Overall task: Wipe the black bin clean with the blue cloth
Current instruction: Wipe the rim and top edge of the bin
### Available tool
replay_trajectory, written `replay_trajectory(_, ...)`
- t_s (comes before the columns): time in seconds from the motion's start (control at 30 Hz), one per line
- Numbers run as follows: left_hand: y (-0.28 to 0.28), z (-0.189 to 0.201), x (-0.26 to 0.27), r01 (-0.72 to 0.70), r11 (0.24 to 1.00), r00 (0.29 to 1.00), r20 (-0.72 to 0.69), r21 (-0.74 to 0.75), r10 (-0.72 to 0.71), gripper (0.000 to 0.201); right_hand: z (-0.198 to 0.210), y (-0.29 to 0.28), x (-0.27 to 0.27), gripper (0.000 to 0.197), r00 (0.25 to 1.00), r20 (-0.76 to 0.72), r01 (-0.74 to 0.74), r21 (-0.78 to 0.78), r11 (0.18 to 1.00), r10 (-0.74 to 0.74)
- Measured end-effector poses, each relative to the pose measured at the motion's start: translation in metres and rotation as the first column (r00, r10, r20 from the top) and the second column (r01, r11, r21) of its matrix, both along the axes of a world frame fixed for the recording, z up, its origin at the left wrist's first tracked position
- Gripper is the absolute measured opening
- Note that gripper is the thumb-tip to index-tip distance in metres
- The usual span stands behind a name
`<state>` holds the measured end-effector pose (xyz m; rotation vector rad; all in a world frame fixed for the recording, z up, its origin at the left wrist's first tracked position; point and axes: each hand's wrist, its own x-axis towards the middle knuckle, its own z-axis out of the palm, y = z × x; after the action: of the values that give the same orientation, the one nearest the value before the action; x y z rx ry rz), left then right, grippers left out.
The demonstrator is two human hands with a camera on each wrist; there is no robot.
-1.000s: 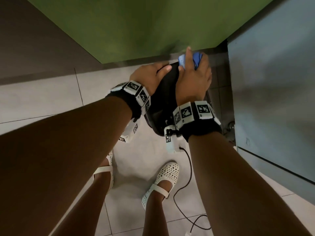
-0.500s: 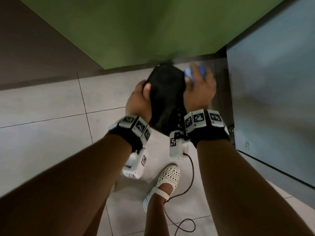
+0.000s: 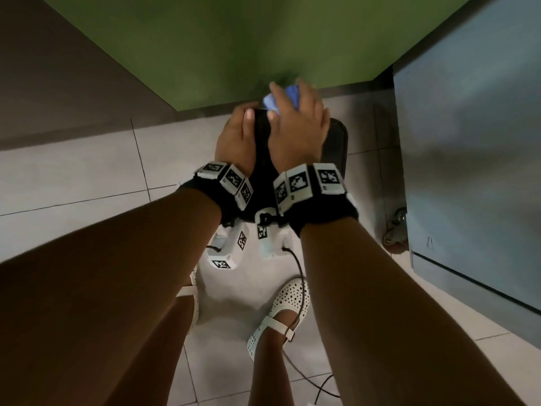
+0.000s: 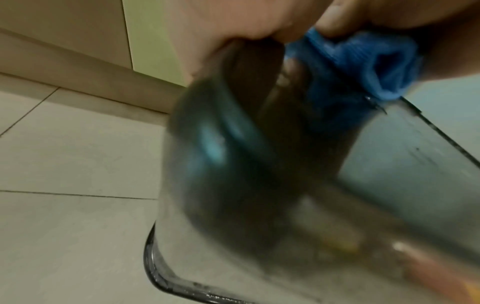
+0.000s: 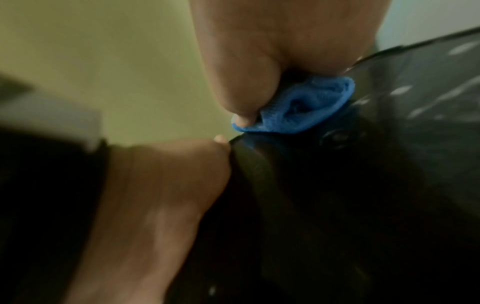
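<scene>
Head view: the bin (image 3: 336,142) sits at upper centre of the frame, on the floor (image 3: 87,171) between both hands. The left hand (image 3: 234,136) grips its lid edge; the right hand (image 3: 295,130) clutches the cloth (image 3: 285,98) against the top. If the left grip loosens, the bin could tip or swing away.

Left wrist view: the cloth (image 4: 363,65), upper right, is bunched, so little fabric touches the surface and streaks may remain.

Right wrist view: the cloth (image 5: 298,107), at centre, is pinched under the fingers and could slip out.
</scene>
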<state>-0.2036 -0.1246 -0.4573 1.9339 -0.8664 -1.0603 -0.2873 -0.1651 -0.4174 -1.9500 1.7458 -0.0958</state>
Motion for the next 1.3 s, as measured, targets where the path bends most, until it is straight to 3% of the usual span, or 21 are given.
replay_trajectory(0.1, 0.001, 0.001, 0.001, -0.032, 0.999, 0.999, -0.011, 0.008, 0.032, 0.04, -0.002, 0.005, 0.009, 0.044, 0.999, -0.003, -0.034, -0.011, 0.999, 0.034)
replay_trajectory(0.17, 0.0, 0.001, 0.001, -0.045, 0.999, 0.999, 0.013, 0.023, 0.044, 0.04, -0.004, 0.006, -0.001, 0.046, 0.999, -0.045, 0.019, -0.026, 0.999, -0.02)
replay_trajectory(0.27, -0.001, 0.002, 0.001, -0.046, 0.996, 0.998, 0.049, 0.079, 0.042, 0.036, -0.006, 0.01, -0.025, 0.049, 0.965, -0.114, 0.237, -0.015, 0.971, -0.237)
replay_trajectory(0.37, 0.0, 0.004, 0.001, -0.042, 0.996, 0.997, 0.075, 0.082, 0.036, 0.035, -0.006, 0.009, -0.031, 0.052, 0.847, -0.123, 0.514, -0.06, 0.856, -0.518)
replay_trajectory(0.43, -0.001, 0.005, 0.001, -0.052, 0.996, 0.995, 0.094, 0.076, 0.045, 0.035, -0.002, 0.004, -0.021, 0.054, 0.801, -0.12, 0.59, -0.01, 0.807, -0.587)
replay_trajectory(0.5, -0.001, 0.004, 0.0, -0.058, 0.995, 0.992, 0.114, 0.075, 0.049, 0.035, 0.002, 0.003, -0.009, 0.057, 0.877, -0.093, 0.478, 0.071, 0.875, -0.472)
replay_trajectory(0.57, -0.002, 0.005, 0.001, -0.048, 0.997, 0.992, 0.122, 0.061, 0.04, 0.035, 0.004, 0.008, 0.001, 0.055, 0.971, -0.025, 0.237, 0.013, 0.971, -0.237)
replay_trajectory(0.63, -0.002, 0.005, 0.001, -0.041, 0.998, 0.992, 0.121, 0.058, 0.034, 0.035, 0.003, 0.015, 0.002, 0.052, 0.995, -0.026, 0.096, -0.065, 0.993, -0.098)
replay_trajectory(0.67, -0.002, 0.004, 0.001, -0.043, 0.997, 0.992, 0.122, 0.058, 0.035, 0.035, 0.001, 0.017, 0.0, 0.053, 0.992, -0.058, 0.11, -0.047, 0.993, -0.112)
replay_trajectory(0.73, -0.002, 0.003, 0.001, -0.052, 0.997, 0.991, 0.127, 0.055, 0.044, 0.035, -0.003, 0.016, -0.008, 0.06, 0.939, -0.124, 0.329, 0.043, 0.943, -0.322)
replay_trajectory(0.8, -0.001, 0.004, 0.0, -0.051, 0.997, 0.99, 0.131, 0.059, 0.043, 0.035, -0.003, 0.011, -0.012, 0.066, 0.762, -0.132, 0.646, 0.102, 0.756, -0.633)
replay_trajectory(0.83, -0.002, 0.004, 0.0, -0.052, 0.997, 0.991, 0.126, 0.058, 0.044, 0.035, -0.005, 0.007, -0.011, 0.066, 0.68, -0.106, 0.733, 0.137, 0.666, -0.726)
replay_trajectory(0.87, -0.001, 0.005, 0.0, -0.06, 0.997, 0.992, 0.113, 0.056, 0.054, 0.035, -0.003, 0.004, -0.011, 0.064, 0.649, -0.088, 0.758, 0.163, 0.632, -0.756)
replay_trajectory(0.93, 0.001, 0.005, -0.004, -0.108, 0.993, 0.991, 0.078, 0.039, 0.105, 0.035, -0.001, -0.001, -0.013, 0.063, 0.728, -0.084, 0.684, 0.155, 0.713, -0.68)
replay_trajectory(1.03, 0.016, 0.005, -0.024, -0.252, 0.966, 0.967, 0.057, 0.053, 0.249, 0.034, 0.001, -0.014, -0.024, 0.06, 0.918, -0.054, 0.397, 0.073, 0.915, -0.394)
replay_trajectory(1.1, 0.034, 0.006, -0.04, -0.276, 0.955, 0.961, 0.031, 0.106, 0.275, 0.033, 0.003, -0.021, -0.036, 0.056, 0.974, -0.073, 0.219, 0.053, 0.974, -0.215)
replay_trajectory(1.2, 0.051, 0.015, -0.043, -0.124, 0.976, 0.991, 0.074, 0.181, 0.112, 0.033, 0.007, -0.028, -0.052, 0.053, 0.996, -0.08, 0.043, 0.058, 0.997, -0.038)
replay_trajectory(1.3, 0.026, 0.026, -0.031, 0.02, 0.957, 0.979, 0.189, 0.289, -0.077, 0.033, 0.003, -0.025, -0.058, 0.057, 0.996, -0.086, 0.017, 0.004, 1.0, -0.017)
